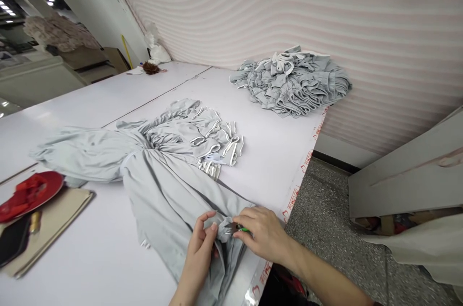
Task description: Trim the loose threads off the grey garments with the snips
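A light grey garment (162, 185) lies spread toward me, one end reaching the table's front right edge. My left hand (202, 243) pinches a bunched bit of its fabric between thumb and fingers. From the right, my right hand (262, 231) is closed around small thread snips (241, 228) with a green part showing. The dark blades of the snips meet the bunched cloth beside my left fingertips; whether they are parted is too small to tell. Behind, more grey pieces with white-trimmed edges (213, 137) lie gathered in a bundle, joining the spread garment at a tied-looking middle.
A heap of grey garments (292, 82) sits at the far right by the striped wall covering. On the left are a red plate with red ribbon (54, 183), a dark phone (14, 241) and a beige folded cloth (72, 200). Speckled floor (318, 224) lies beyond the taped table edge.
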Action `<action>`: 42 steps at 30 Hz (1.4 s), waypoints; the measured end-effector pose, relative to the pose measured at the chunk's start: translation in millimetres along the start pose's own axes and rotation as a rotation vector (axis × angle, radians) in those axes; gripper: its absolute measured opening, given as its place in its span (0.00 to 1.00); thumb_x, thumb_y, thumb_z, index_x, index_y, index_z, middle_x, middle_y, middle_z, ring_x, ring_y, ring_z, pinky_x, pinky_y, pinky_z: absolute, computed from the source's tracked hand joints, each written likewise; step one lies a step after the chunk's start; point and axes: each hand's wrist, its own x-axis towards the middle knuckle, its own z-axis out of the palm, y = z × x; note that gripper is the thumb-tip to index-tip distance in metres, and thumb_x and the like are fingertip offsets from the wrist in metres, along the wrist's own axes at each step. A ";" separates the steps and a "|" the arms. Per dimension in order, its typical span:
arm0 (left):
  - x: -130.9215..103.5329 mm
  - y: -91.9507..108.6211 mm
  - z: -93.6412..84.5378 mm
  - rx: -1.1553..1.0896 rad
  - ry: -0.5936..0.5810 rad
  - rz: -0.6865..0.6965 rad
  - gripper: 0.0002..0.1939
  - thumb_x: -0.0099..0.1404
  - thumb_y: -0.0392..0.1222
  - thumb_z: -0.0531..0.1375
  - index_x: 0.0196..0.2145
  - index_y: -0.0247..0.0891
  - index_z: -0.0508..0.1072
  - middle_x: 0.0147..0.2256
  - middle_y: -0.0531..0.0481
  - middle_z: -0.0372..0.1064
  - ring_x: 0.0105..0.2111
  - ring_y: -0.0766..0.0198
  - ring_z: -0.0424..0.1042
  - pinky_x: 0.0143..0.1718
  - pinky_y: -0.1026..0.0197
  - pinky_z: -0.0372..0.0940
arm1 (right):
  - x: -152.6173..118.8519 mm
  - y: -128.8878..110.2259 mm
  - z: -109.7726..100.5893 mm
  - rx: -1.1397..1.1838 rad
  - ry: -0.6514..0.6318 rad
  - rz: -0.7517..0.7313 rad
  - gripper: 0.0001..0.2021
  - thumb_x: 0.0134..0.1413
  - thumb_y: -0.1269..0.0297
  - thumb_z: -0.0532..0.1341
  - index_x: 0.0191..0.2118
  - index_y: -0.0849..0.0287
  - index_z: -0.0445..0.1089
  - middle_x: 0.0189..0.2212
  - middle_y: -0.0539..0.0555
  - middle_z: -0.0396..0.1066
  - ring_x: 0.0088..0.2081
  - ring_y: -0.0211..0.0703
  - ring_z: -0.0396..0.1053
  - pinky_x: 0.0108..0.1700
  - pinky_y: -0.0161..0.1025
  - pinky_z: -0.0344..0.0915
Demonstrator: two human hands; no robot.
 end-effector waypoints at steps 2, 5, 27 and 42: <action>1.7 0.3 0.0 0.018 -0.031 -0.016 0.30 0.56 0.64 0.60 0.48 0.41 0.67 0.17 0.62 0.55 0.17 0.68 0.58 0.22 0.65 0.54 | 2.6 -1.1 0.3 -0.015 -0.016 -0.013 0.11 0.60 0.61 0.62 0.47 0.56 0.74 0.38 0.54 0.76 0.39 0.46 0.72 0.42 0.40 0.63; 5.1 0.6 -2.2 0.041 -0.075 -0.032 0.30 0.56 0.65 0.60 0.48 0.41 0.66 0.17 0.62 0.57 0.17 0.68 0.58 0.22 0.65 0.54 | 7.2 -2.0 0.0 -0.021 -0.039 -0.038 0.11 0.60 0.59 0.63 0.45 0.55 0.75 0.37 0.53 0.76 0.38 0.45 0.72 0.40 0.39 0.63; 48.1 -2.3 24.3 0.646 -0.301 0.675 0.06 0.64 0.45 0.56 0.32 0.42 0.66 0.27 0.54 0.66 0.25 0.63 0.68 0.29 0.61 0.62 | -11.8 33.5 13.8 0.483 0.211 0.458 0.06 0.55 0.68 0.53 0.38 0.55 0.64 0.31 0.48 0.72 0.33 0.42 0.70 0.35 0.36 0.62; 13.6 -16.0 1.5 0.789 0.028 1.191 0.08 0.65 0.30 0.53 0.40 0.37 0.69 0.33 0.50 0.66 0.30 0.68 0.71 0.33 0.69 0.67 | -4.0 11.2 26.9 0.364 0.268 0.324 0.10 0.47 0.78 0.56 0.34 0.57 0.66 0.33 0.50 0.68 0.34 0.41 0.68 0.37 0.36 0.62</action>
